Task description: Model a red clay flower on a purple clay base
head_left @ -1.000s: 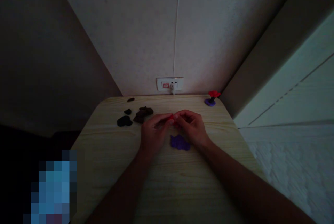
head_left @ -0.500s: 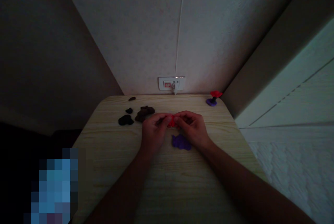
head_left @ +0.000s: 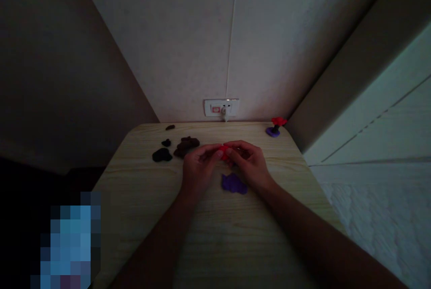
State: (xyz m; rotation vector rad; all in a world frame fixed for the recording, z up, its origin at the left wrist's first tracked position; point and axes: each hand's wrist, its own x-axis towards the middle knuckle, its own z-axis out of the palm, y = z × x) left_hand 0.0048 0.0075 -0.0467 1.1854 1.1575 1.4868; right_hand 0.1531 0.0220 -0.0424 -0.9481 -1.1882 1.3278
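A small lump of red modelling clay (head_left: 223, 152) is pinched between my two hands above the middle of the table. My left hand (head_left: 199, 168) grips its left side with thumb and fingers, and my right hand (head_left: 249, 163) presses on it from the right. Part of the clay is hidden behind my thumbs. Just below my hands lies a flattened piece of purple clay (head_left: 234, 183). Brown clay lumps (head_left: 186, 145) rest close to the left of my left hand, partly covered by it.
Farther left on the wooden table (head_left: 215, 235) are a black clay piece (head_left: 162, 155), a smaller black piece (head_left: 166, 142) and a brown bit (head_left: 170, 127). At the back right stands a clay figure (head_left: 278, 123) with red top and purple base. A wall socket (head_left: 221, 107) holds a plug.
The red clay has been turned and squeezed between my fingers and now looks rounder. Both hands shifted only slightly; the other clay pieces stay where they were.
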